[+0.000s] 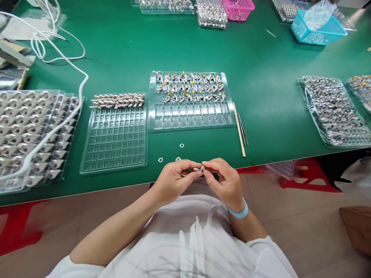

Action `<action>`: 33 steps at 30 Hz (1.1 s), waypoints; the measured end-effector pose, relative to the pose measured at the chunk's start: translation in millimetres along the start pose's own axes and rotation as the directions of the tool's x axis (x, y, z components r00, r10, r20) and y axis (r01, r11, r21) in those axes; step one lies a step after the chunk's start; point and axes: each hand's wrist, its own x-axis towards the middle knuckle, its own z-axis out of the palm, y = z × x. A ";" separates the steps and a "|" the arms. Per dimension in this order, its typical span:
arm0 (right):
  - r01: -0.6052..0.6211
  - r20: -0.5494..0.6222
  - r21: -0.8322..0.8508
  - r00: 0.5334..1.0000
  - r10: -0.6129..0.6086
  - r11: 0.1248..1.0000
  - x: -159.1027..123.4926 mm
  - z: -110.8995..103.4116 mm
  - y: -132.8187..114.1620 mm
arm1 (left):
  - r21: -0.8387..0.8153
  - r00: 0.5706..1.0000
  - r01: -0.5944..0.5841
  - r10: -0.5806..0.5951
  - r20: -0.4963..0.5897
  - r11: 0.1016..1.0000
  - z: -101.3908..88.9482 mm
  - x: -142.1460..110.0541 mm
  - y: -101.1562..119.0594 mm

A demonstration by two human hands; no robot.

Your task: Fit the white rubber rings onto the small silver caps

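Fingertips (198, 174) of both your hands meet, in the head view, around a small metal part (202, 168), just past the near edge of the desk (261, 61). Your left hand (177, 178) has its grip pressed together on the left, pale end of that part, between thumb and forefinger. Your right hand (224, 181) pinches the shinier right end the same way, and a light blue band (238, 209) circles your right wrist.

Just beyond your left hand, small white rings (181, 145) lie loose on the desk. Farther out, near the middle, you have a clear tray (191, 121) with small metal pieces (189, 88), many showing yellow bits, along its far three rows. To its left, a second tray (116, 143) carries slim beige pieces (118, 100) at its far end. At far left are stacked trays (31, 135) of larger pale parts, with a white cable (53, 133) running over them.

Right of your middle tray, a wooden stick (239, 129) lies beside slim tweezers (243, 129). Well to the right you see a filled tray (336, 112) of shiny parts. Toward the far side stand a blue basket (317, 34) at right and a pink basket (239, 11) nearer the middle.
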 end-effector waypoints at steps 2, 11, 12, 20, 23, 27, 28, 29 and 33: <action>0.001 -0.003 -0.001 1.000 -0.001 1.000 -0.4 -0.3 0.6 | 0.010 1.000 -0.011 0.011 -0.025 1.000 0.0 0.0 -1.1; 0.008 -0.002 -0.006 1.000 -0.008 1.000 -1.2 0.3 1.9 | -0.109 0.997 0.048 -0.054 -0.051 0.993 3.7 -1.8 4.7; 0.004 -0.004 -0.007 1.000 -0.004 1.000 -0.8 0.1 1.7 | -0.118 0.996 0.058 -0.065 -0.055 0.991 3.8 -1.9 5.7; -0.048 0.012 -0.010 0.999 0.048 0.999 -1.1 -3.2 -1.1 | -0.186 0.991 0.091 -0.106 -0.076 0.978 4.5 0.1 12.9; -0.117 0.025 0.040 0.993 0.116 0.992 -3.4 -3.3 0.9 | -0.171 0.991 0.080 -0.097 -0.097 0.982 5.2 -0.1 13.7; -0.182 0.039 0.118 0.983 0.179 0.976 -5.7 -2.9 4.4 | -0.149 0.990 0.068 -0.085 -0.111 0.986 6.0 -0.8 12.1; -0.184 0.039 0.125 0.983 0.180 0.975 -5.8 -2.9 4.8 | -0.143 0.990 0.067 -0.083 -0.113 0.987 6.1 -0.9 11.6; -0.181 0.037 0.127 0.983 0.177 0.975 -5.8 -2.8 5.0 | -0.138 0.990 0.066 -0.082 -0.115 0.988 6.2 -1.0 11.2; -0.151 0.027 0.092 0.989 0.149 0.984 -4.9 -2.4 3.7 | -0.132 0.987 0.076 -0.093 -0.129 0.988 6.4 -1.0 10.6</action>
